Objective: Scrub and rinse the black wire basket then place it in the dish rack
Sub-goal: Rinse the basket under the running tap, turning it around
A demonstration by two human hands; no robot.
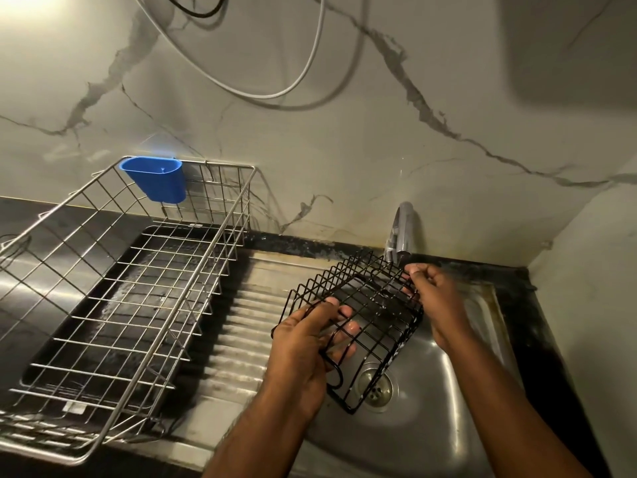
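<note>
We hold the black wire basket [358, 322] tilted under the tap [401, 232] over the sink [448, 391], left hand [303, 343] fingers hooked through its mesh, right hand [434, 298] pinching its rim, so rinse water drains.

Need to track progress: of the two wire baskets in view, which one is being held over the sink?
The black wire basket, gripped by the left hand and right hand under the tap. The larger silver dish rack sits untouched on the counter.
</note>
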